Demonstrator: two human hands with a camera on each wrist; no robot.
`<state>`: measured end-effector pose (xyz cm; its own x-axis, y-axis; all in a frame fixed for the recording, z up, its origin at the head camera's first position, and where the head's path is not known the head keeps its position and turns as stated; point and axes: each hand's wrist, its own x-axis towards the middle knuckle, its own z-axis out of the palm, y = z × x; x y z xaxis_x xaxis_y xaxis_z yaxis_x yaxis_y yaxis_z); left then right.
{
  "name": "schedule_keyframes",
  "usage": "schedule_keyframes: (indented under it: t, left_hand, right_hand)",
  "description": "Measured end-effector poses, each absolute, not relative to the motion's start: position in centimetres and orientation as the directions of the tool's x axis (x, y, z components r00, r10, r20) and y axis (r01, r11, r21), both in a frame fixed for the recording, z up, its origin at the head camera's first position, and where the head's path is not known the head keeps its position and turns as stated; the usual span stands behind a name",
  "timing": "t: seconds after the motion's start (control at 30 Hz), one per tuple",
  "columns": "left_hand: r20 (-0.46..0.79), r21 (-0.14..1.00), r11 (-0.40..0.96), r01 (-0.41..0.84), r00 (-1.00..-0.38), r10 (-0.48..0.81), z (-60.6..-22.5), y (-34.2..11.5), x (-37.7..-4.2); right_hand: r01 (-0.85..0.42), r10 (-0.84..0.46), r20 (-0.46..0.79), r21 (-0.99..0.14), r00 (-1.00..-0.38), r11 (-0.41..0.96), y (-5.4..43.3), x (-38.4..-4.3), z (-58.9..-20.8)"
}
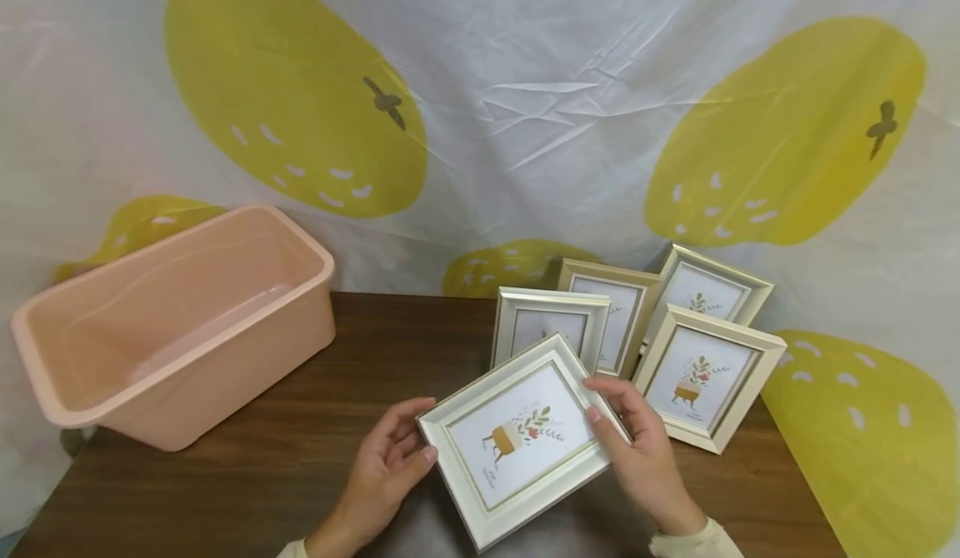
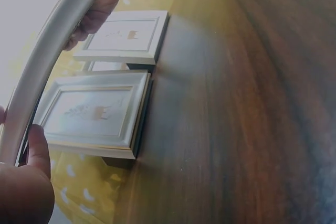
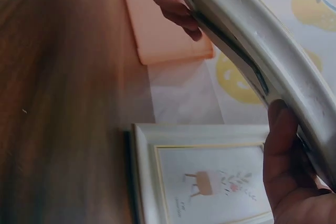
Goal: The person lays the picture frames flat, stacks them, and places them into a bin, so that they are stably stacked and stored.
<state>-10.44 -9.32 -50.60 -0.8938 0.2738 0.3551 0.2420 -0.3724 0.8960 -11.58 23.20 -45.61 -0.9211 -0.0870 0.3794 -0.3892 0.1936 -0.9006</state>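
At far left, a pale-pink rectangular plastic tub is set aslant on the dark brown wooden tabletop; part of its inner floor is hidden by its near wall. A white rectangular picture frame with gold inner trim is held tilted above the tabletop, apparently gripped from both sides for steadiness. Its left corner is pinched by the left hand, with some fingers partly hidden behind it. Beyond, a silvery-white rectangular frame is stood upright, its bottom covered, and a tan-gold rectangular frame is overlapped by it. The held frame's right edge is pinched between the right hand's thumb and fingers. At right, a cream rectangular frame is leaned back, presumably on an unseen rear stand; behind it, a champagne-gold rectangular frame is partly covered.
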Motion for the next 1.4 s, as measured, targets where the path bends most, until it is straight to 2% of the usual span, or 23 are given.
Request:
schedule_keyframes:
  t: [0.43, 0.53, 0.87, 1.2, 1.4]
  left_hand:
    - [0.325, 0.902, -0.354, 0.247, -0.928, 0.181, -50.3, -9.1, -9.3]
    - [0.309, 0.913, -0.334, 0.236, -0.933, 0.185, -50.3, -9.1, -9.0]
    - [0.157, 0.933, -0.352, 0.068, -0.96, 0.232, -50.4, -9.4, -8.2]
    - [0.094, 0.947, -0.321, 0.018, -0.97, 0.223, -50.9, -10.1, -8.3]
    - [0.078, 0.964, -0.266, 0.022, -0.977, 0.201, -51.2, -10.6, -8.4]
  right_hand:
    - [-0.345, 0.0, 0.35, -0.925, -0.937, 0.156, 21.4, -9.8, -47.0]
    - [-0.35, -0.013, 0.352, -0.926, -0.936, 0.142, 21.2, -9.6, -47.3]
    - [-0.351, -0.071, 0.345, -0.93, -0.936, 0.106, 21.0, -9.3, -48.0]
    - [-0.351, -0.162, 0.333, -0.931, -0.929, 0.097, 21.3, -9.4, -48.5]
    - [-0.326, -0.151, 0.296, -0.913, -0.943, 0.245, 21.6, -9.2, -49.1]
